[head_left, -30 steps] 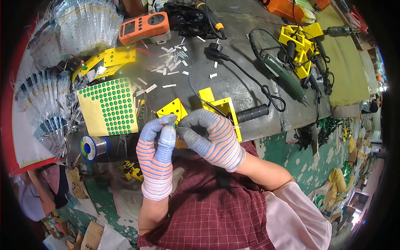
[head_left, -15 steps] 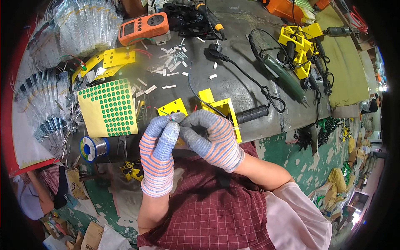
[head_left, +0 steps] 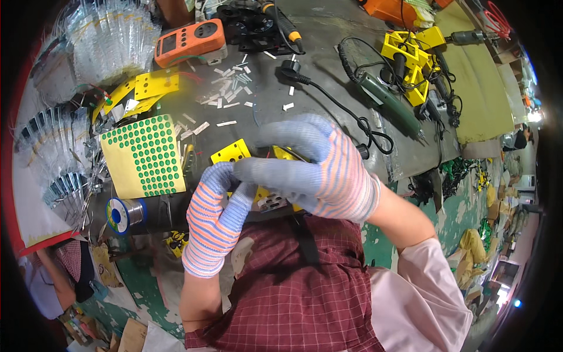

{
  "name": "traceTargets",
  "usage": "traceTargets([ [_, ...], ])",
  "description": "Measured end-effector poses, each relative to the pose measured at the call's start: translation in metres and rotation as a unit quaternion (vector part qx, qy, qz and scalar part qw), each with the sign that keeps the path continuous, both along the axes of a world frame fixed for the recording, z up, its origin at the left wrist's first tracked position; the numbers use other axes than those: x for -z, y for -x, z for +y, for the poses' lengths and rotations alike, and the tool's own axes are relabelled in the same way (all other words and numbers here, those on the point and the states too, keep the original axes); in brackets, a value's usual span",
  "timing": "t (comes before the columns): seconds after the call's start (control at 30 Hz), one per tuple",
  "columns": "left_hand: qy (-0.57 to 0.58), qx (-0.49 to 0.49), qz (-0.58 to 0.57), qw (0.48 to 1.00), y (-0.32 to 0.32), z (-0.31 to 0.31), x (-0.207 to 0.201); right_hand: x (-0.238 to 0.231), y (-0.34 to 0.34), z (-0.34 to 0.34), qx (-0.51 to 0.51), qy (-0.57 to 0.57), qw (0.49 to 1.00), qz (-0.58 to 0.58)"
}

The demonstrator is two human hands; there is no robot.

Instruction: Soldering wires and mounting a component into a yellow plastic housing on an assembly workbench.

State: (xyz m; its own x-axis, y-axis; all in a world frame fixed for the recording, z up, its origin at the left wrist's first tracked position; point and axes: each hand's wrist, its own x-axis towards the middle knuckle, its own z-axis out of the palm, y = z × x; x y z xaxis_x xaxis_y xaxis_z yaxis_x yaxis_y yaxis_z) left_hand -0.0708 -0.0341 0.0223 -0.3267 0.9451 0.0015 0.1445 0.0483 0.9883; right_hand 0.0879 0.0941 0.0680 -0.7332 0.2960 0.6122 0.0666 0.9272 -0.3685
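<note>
Both my hands wear striped, grey-blue-fingered knit gloves and meet above the table's near edge. My left hand [head_left: 214,214] is closed in a pinch; its fingertips are partly covered, so what they hold cannot be made out. Across them reaches my right hand [head_left: 328,164], slightly blurred, fingers stretched out and spread, its lower finger at the left fingertips. A yellow plate with holes [head_left: 230,151] lies just beyond the left hand. Beneath the right hand, a yellow frame [head_left: 284,154] shows only in part, and a silvery piece with holes [head_left: 271,202] peeks out below.
At left lie a sheet of green round stickers [head_left: 146,155], a solder spool [head_left: 125,215] and bagged strips [head_left: 111,44]. Farther back are an orange meter [head_left: 190,42], small white strips [head_left: 231,88] and a black plug cord [head_left: 328,91]. A green power tool [head_left: 390,105] lies right.
My right hand has lifted and spread its fingers, swinging over the left fingertips and the yellow frame. The left hand stays pinched, shifted slightly left in view; the whole view has shifted a little.
</note>
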Motion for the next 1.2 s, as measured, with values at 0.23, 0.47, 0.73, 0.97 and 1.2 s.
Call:
traceTargets([
  [0.23, -0.096, 0.012, 0.318, 0.943, -0.010, 0.003, -0.001, 0.001, -0.010, 0.007, 0.040, -0.016, 0.998, -0.053],
  [0.47, -0.114, -0.132, 0.030, 0.984, -0.034, 0.002, 0.024, -0.001, -0.046, -0.019, 0.147, -0.005, 0.938, -0.313],
  [0.73, -0.144, -0.135, 0.015, 0.980, -0.041, 0.009, 0.036, 0.014, -0.040, -0.018, 0.148, -0.040, 0.922, -0.356],
  [0.97, -0.121, -0.107, -0.030, 0.986, -0.037, 0.013, 0.031, 0.004, -0.058, -0.025, 0.131, -0.099, 0.944, -0.286],
  [1.2, -0.110, 0.101, 0.270, 0.951, -0.034, 0.030, 0.005, 0.023, -0.075, -0.030, 0.166, 0.143, 0.966, -0.135],
])
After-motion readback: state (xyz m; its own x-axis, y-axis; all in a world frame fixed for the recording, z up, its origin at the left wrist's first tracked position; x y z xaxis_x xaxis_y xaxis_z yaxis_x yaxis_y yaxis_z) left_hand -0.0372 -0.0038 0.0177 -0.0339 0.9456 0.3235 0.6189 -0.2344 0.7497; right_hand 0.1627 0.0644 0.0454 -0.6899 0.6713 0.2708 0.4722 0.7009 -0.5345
